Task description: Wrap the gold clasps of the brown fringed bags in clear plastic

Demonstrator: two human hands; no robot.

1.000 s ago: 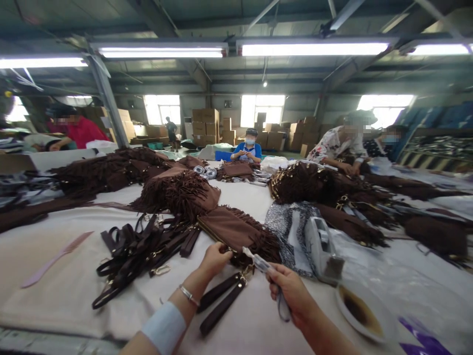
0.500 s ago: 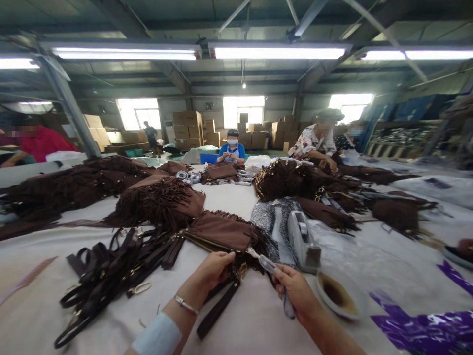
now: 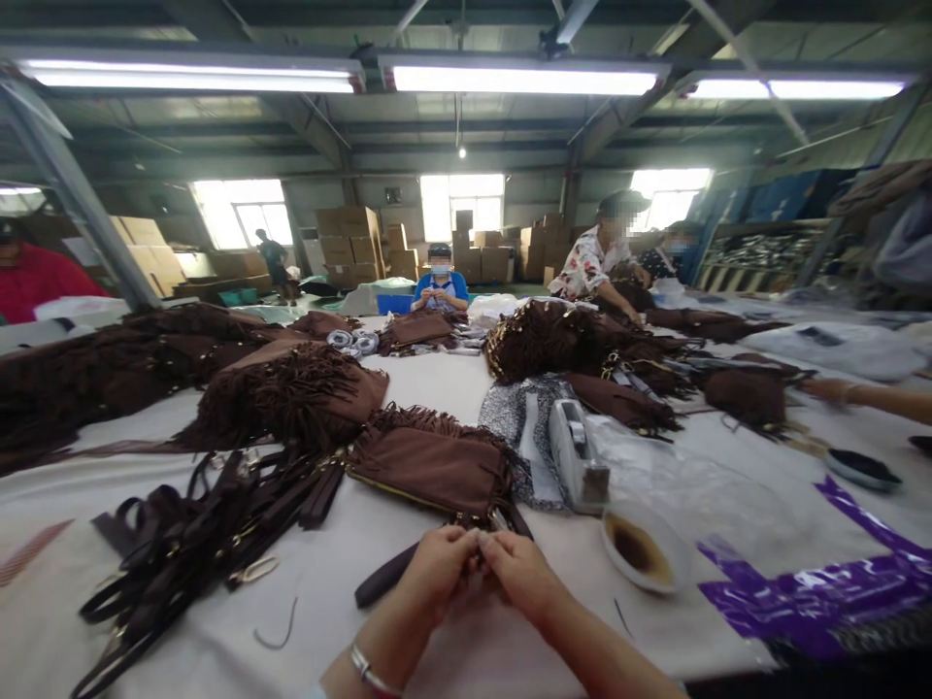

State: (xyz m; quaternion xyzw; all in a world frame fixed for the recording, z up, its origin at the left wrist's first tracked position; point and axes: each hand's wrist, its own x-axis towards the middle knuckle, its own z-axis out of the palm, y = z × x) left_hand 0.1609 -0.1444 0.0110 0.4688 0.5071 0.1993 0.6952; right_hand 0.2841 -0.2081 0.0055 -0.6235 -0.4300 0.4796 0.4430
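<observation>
Just in front of the brown fringed bag (image 3: 437, 466), my left hand (image 3: 437, 573) and my right hand (image 3: 516, 573) meet at the fingertips. Both are closed in a pinch; whatever lies between the fingers is hidden. A dark brown strap (image 3: 389, 575) comes out beside my left hand onto the table. Behind my right fingertips a small grey piece (image 3: 499, 518) shows at the bag's lower edge. The bag lies flat, with its gold zipper edge toward me.
Loose dark straps with gold clasps (image 3: 196, 534) lie left. To the right stand a tape dispenser (image 3: 579, 456) and a dish of brown liquid (image 3: 677, 568), with purple plastic (image 3: 815, 592) beyond. Fringed bags (image 3: 291, 388) are piled behind; co-workers (image 3: 441, 282) sit across the table.
My right hand has moved left to meet my left hand. The long grey wrapped strip it held is no longer visible in it. The view has shifted slightly, and a co-worker's arm appears at right.
</observation>
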